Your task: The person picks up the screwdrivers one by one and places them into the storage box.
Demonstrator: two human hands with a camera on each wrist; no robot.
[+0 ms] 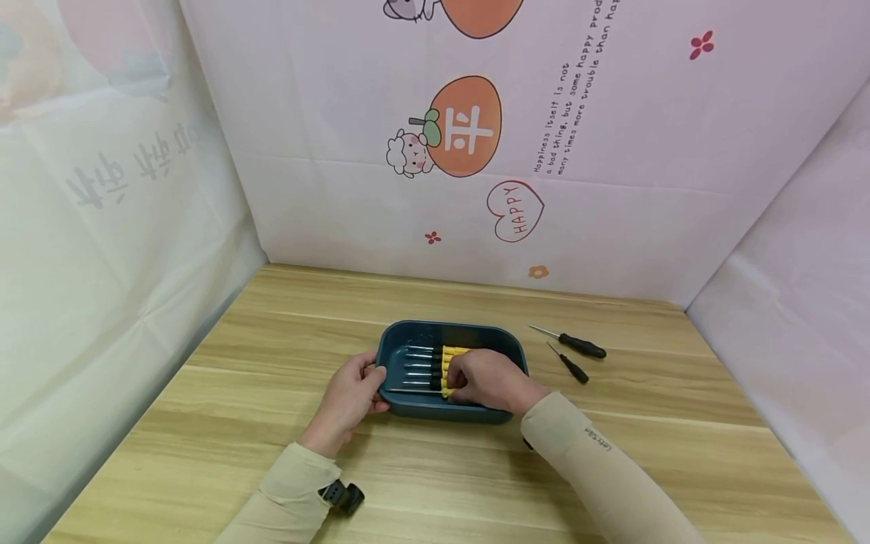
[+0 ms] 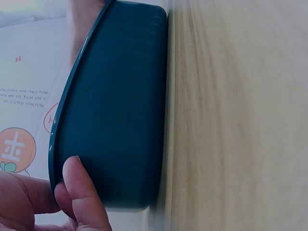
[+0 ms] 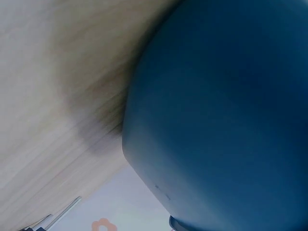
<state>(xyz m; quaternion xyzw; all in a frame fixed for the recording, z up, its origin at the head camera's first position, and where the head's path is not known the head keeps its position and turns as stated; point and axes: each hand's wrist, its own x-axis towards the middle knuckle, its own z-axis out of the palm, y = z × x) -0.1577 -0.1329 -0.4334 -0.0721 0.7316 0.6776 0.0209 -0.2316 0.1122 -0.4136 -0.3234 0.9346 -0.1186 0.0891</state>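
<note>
A dark blue rectangular box (image 1: 442, 412) stands on the wooden table. My left hand (image 1: 352, 393) grips its left end, thumb over the rim; the left wrist view shows fingers (image 2: 79, 192) against the outer wall. Inside lie several screwdrivers (image 1: 423, 367) side by side, their black-and-yellow handles to the right and shafts pointing left. My right hand (image 1: 492, 379) reaches over the right end and pinches the yellow handle of the nearest screwdriver (image 1: 416, 391), covering most of it. In the right wrist view the box wall (image 3: 216, 120) fills much of the picture and hides that hand.
On the table right of the box lie a larger black-handled screwdriver (image 1: 581, 346) and a smaller black-handled screwdriver (image 1: 574, 369), both with tips toward the upper left. Printed cloth (image 1: 612, 227) hangs behind the table, with more cloth at both sides.
</note>
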